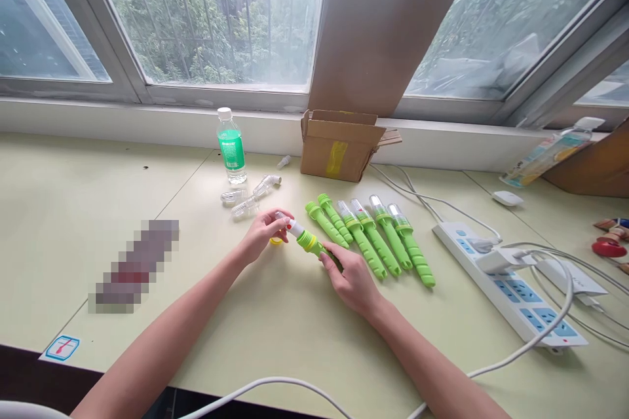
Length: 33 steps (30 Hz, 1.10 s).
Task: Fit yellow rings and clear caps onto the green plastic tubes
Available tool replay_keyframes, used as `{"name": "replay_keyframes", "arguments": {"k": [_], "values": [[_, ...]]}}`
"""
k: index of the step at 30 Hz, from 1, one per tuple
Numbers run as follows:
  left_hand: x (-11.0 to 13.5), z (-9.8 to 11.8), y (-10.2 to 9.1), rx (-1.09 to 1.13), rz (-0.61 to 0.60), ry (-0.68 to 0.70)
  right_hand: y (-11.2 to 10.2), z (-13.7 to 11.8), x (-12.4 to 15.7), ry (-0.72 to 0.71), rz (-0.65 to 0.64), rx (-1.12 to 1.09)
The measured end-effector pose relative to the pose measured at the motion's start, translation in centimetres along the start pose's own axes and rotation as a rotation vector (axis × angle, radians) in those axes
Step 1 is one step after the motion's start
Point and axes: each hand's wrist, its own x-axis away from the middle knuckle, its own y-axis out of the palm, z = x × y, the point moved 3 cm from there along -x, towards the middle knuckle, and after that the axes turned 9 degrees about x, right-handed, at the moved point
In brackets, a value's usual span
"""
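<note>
My right hand (350, 278) grips the ribbed handle of a green plastic toy stick (309, 242) that lies slanted over the table. My left hand (263, 232) pinches the white tip of the same stick between thumb and fingers. A small yellow ring (276, 241) lies just under my left hand. To the right, several more green sticks (378, 236) lie side by side in a row, some with clear caps at the top.
A water bottle with a green label (231, 146) and several clear caps (248, 200) stand behind my left hand. An open cardboard box (339, 144) sits by the window sill. A white power strip (511, 288) with cables lies at the right.
</note>
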Motion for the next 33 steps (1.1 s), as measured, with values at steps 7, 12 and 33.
{"name": "replay_keyframes", "arguments": {"k": [7, 12, 33], "values": [[0.4, 0.4, 0.9, -0.074, -0.133, -0.023, -0.2, 0.2, 0.0, 0.016, 0.011, 0.012], [0.7, 0.3, 1.5, -0.095, -0.168, -0.049, -0.2, 0.1, 0.0, 0.002, 0.004, 0.021], [0.6, 0.6, 0.9, -0.096, -0.053, 0.042, 0.2, 0.5, 0.1, -0.035, 0.1, 0.087]]}}
